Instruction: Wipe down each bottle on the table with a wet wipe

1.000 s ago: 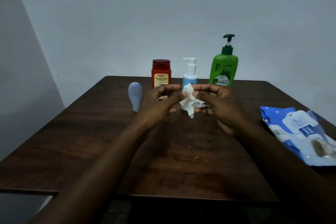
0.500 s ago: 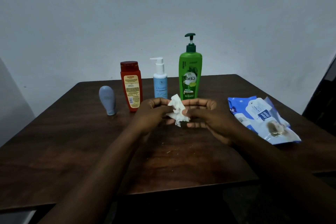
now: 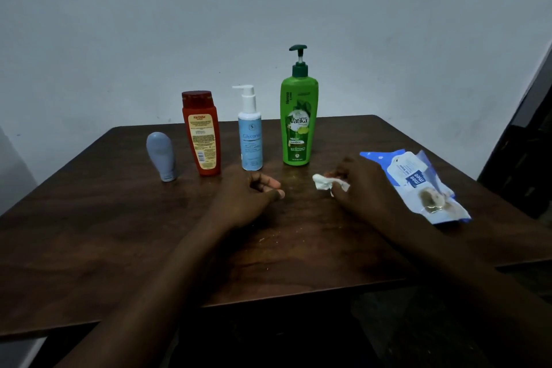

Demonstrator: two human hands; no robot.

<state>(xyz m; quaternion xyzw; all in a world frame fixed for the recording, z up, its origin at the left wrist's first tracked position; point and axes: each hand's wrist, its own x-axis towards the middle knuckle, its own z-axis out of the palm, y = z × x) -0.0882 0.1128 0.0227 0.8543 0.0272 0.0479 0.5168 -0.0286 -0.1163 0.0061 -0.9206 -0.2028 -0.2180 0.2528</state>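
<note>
Several bottles stand in a row at the far side of the brown table [image 3: 89, 233]: a small grey-blue tube [image 3: 161, 155] on its cap, a red bottle [image 3: 202, 133], a light-blue pump bottle [image 3: 251, 137] and a tall green pump bottle [image 3: 298, 116]. My right hand [image 3: 364, 185] holds a crumpled white wet wipe [image 3: 324, 182] low over the table, right of the green bottle's base. My left hand [image 3: 251, 197] rests in front of the light-blue bottle, fingers curled, holding nothing.
A blue and white pack of wet wipes [image 3: 418, 185] lies flat on the table at the right, just beyond my right hand. A grey wall rises behind the bottles. A dark edge stands at the far right.
My hands have separated: the left let go of the wipe, and the right carried it to the right and down toward the table. The view shifted, so the bottles sit further left.
</note>
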